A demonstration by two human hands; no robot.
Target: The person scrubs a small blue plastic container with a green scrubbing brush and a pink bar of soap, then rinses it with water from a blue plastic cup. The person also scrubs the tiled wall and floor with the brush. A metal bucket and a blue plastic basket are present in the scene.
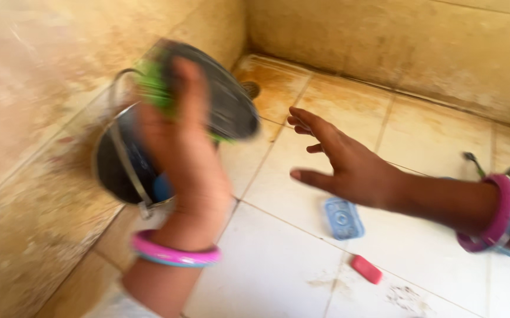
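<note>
A home washing corner: stained beige tiled walls (37, 88) meet a pale tiled floor (278, 265) with a drain (251, 89) in its far corner, and nearer than the drain lie a blue soap dish (343, 218) and a pink soap bar (366, 269).

A soap dish (343, 218) lies on the floor (431, 141), a bar (365, 269) just before it.

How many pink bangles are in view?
2. One pink bangle circles the left hand's wrist; another sits on the right forearm behind the right hand. More may lie beyond the frame edge.
</note>
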